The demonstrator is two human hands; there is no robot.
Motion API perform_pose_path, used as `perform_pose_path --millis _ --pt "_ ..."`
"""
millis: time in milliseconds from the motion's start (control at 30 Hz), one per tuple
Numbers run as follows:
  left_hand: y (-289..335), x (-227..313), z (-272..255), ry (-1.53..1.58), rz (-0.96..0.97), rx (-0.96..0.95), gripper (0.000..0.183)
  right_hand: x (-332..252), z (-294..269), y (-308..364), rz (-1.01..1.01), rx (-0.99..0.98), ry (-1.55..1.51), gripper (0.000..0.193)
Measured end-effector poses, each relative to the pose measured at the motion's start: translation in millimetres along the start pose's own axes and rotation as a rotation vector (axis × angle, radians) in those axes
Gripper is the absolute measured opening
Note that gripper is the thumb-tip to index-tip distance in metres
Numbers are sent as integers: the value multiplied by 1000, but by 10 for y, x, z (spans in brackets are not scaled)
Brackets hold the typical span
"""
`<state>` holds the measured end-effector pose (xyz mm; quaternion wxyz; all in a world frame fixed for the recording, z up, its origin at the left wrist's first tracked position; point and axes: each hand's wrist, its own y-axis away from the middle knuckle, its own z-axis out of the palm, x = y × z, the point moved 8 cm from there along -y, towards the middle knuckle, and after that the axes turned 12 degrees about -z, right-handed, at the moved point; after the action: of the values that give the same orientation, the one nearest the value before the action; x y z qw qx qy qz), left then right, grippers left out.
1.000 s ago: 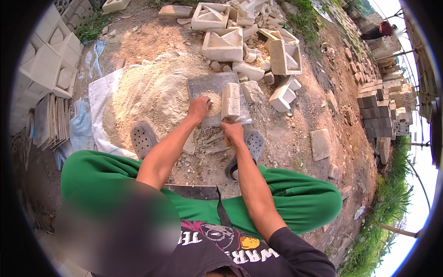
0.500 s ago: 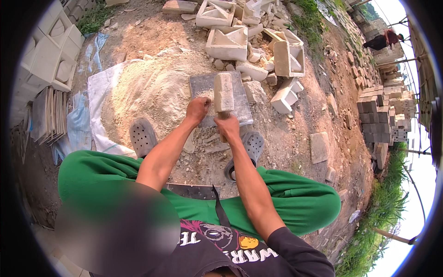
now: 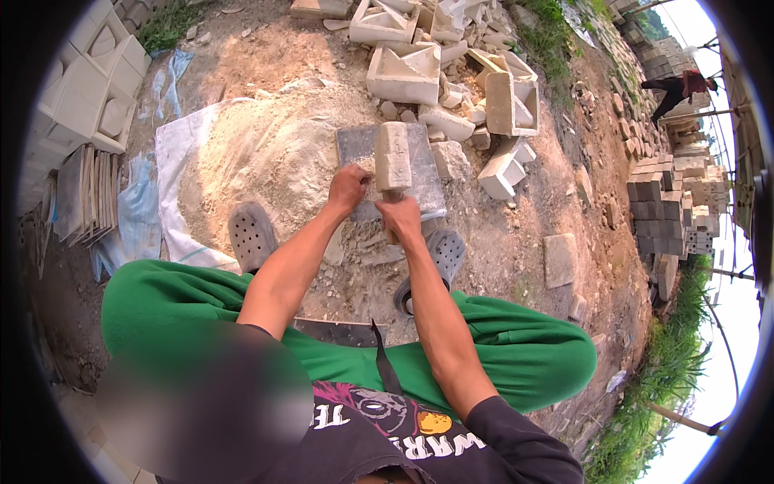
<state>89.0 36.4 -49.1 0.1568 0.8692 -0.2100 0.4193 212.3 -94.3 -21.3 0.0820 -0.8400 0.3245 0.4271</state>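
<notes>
Outdoors on bare sandy ground, with broken pale castings [image 3: 407,73] heaped at the far side and a sand pile on a white sheet [image 3: 181,202] to your left, you crouch over a flat grey slab [image 3: 419,173] lying between your feet.

Your right hand [image 3: 401,216] is closed around the short handle of a pale block-headed mallet [image 3: 393,156], whose long head stands over the slab's middle. Your left hand [image 3: 347,188] is curled at the slab's near left edge, just beside the mallet head; whether it pinches something small there or only steadies the slab, you cannot tell.

Judge the mallet as heavy and head-weighted: stiff, dusty, likely to twist if you hold it loosely. Keep your grip low on the handle, wrapped full, as it is now. The slab looks rigid but brittle, apt to chip at its corners, so treat its edges gently and keep your left fingers clear of the head's path. Grey perforated clogs [image 3: 251,234] flank the work.
</notes>
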Motion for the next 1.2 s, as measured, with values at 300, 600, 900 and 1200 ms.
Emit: perform_pose_path --millis 300,600,900,1200 --pt "14 -55 -50 -74 -66 60 12 -231 -113 -19 -17 63 -82 35" --pt "8 -78 -140 25 -100 95 11 2 122 163 135 -83 -40 41" --pt "-38 -29 -109 -53 -261 -19 17 -166 22 186 40 -18 94 46" --pt "-57 -162 -75 -22 -335 -35 19 -200 -87 63 66 -11 -79 50"
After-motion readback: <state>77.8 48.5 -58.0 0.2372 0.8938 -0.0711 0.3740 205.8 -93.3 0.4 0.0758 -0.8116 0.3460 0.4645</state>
